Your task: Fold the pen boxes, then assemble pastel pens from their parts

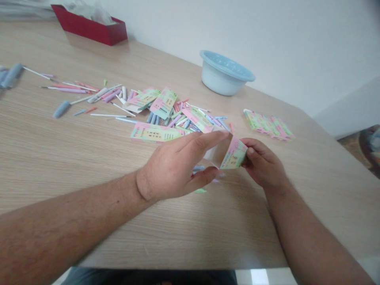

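A small paper box [236, 154] in pink, green and yellow print is held up over the table, its inside showing through the open left end. My right hand [264, 164] pinches its right end between thumb and fingers. My left hand [178, 166] spans the open end, fingers along the upper edge and thumb by the lower edge. Below the left hand lie a few blue, purple and green pens [200, 190], partly hidden. Behind it rests a flat printed box [157, 132], beside a heap of pastel pens [178, 118] with more printed boxes [164, 103] on top.
A light blue basin [222, 77] stands by the wall. Several printed boxes [267, 124] lie side by side at the right. Loose pens and pen parts [80, 89] spread to the left on the wooden table [133, 233]. A red tray [92, 29] with clear plastic sits at the back left.
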{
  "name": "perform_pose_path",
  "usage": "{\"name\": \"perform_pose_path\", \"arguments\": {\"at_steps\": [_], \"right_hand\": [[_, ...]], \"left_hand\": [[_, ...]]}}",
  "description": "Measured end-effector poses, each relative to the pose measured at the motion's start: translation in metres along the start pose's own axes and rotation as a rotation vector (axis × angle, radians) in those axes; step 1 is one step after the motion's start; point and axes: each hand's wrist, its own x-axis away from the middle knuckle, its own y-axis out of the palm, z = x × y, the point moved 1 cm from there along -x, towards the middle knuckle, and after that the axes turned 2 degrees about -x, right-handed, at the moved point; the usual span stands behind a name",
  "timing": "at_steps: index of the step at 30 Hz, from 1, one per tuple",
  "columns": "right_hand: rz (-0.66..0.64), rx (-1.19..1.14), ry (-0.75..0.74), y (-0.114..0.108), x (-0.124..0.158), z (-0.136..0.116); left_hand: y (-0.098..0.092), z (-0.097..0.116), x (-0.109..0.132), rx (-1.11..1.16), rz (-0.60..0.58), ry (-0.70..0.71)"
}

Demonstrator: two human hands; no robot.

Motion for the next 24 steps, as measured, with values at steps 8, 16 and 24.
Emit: {"name": "perform_pose_path", "arguments": {"at_steps": [8,16,24], "right_hand": [[0.101,-0.093,0.069,0.032,0.006,-0.008],[0.061,-0.273,0.143,0.055,0.009,-0.009],[-0.144,-0.234,0.146,0.077,0.020,-0.004]], "left_hand": [[0.012,-0.022,-0.008,0.446,0.183,-0.538],[0.020,-0.028,-0.007,0.631,-0.017,-0.688],[0.022,-0.016,-0.009,0.749,-0.276,-0.810]]}}
